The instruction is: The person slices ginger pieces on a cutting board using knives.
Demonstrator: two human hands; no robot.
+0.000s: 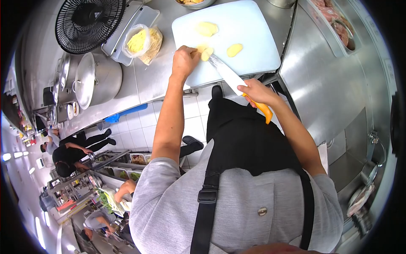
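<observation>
My right hand (pixel 258 93) is wrapped round the yellow handle of a knife (pixel 230 76). Its wide blade points up and left across the white cutting board (pixel 253 25), the tip touching or very near a pale yellow slice (pixel 207 54). At the board's left edge my left hand (pixel 185 62) is closed, fingertips pinching a peeled pale yellow piece (pixel 202 47) that looks like ginger. Other pieces lie farther back: a larger chunk (pixel 206 28) and a flat oval slice (pixel 234 50) right of the blade.
Left of the board stand a bag of yellow shreds (pixel 138 42), a black fan (pixel 89 21) and a large lidded pot (pixel 99 80). A bowl of pieces (pixel 195 3) is behind. Raw meat fills a tub (pixel 334 25) at right. Other people (pixel 72 154) work at the left.
</observation>
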